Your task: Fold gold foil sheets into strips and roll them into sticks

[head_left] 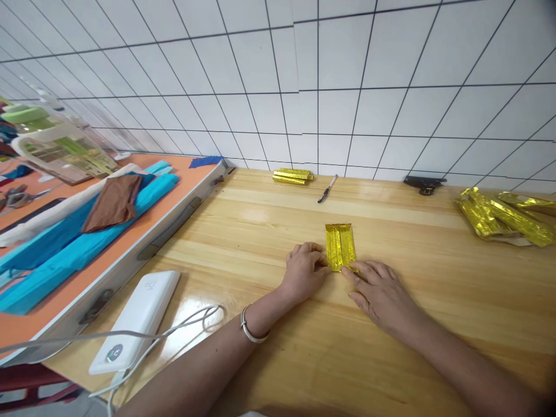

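Note:
A sheet of shiny gold foil paper lies on the wooden table, with lengthwise creases and a folded strip along its far edge. At its lower left corner is my left hand, fingers curled and closed on the near edge; a bangle circles that wrist. My right hand rests at the lower right corner, its fingertips pressing the foil's near edge, fingers stretched out and thumb apart. The fingertips partly cover the near edge.
Folded gold foil strips and a pen lie near the tiled wall. A black gun-shaped object and crumpled gold foil are at right. At left sit a white power bank with cables and an orange table bearing blue and brown material.

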Tool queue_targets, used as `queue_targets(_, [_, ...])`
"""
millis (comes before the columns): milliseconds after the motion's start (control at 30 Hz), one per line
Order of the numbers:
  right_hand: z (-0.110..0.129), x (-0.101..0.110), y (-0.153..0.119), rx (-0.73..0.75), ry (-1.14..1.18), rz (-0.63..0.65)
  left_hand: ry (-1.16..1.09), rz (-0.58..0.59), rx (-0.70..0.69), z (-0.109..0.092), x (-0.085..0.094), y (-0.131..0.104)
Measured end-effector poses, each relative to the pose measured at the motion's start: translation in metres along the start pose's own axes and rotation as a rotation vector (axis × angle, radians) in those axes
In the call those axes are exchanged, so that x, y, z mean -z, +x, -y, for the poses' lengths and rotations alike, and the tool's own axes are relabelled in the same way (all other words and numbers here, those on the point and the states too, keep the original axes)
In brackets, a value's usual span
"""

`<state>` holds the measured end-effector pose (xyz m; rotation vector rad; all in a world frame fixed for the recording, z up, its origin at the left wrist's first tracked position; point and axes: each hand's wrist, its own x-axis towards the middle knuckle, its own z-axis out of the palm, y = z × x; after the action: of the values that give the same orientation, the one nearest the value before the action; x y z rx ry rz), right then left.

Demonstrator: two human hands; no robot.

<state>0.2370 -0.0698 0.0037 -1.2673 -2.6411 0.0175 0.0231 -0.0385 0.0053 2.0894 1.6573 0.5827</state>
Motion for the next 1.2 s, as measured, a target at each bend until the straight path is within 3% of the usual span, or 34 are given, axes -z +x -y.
queue_targets(567, [0.000, 0.000, 0.000, 0.001, 0.006, 0.018, 0.018, -0.025, -0.015, 0.001, -0.002, -0.002])
queue_targets(800, [0.000, 0.001, 0.000, -0.006, 0.002, 0.024, 0.064, -0.088, -0.047, -0.002, -0.005, -0.007])
queue_targets(900, [0.001, 0.002, 0.000, -0.017, -0.001, 0.033, 0.105, -0.094, -0.150, -0.007, -0.004, -0.012])
queue_targets(1067, [0.002, 0.003, 0.000, -0.018, 0.004, 0.036, 0.281, 0.059, -0.424, -0.015, 0.003, -0.019])
queue_targets(1200, [0.002, 0.004, 0.000, -0.019, -0.005, 0.041, 0.440, 0.106, -0.546, -0.019, 0.004, -0.027])
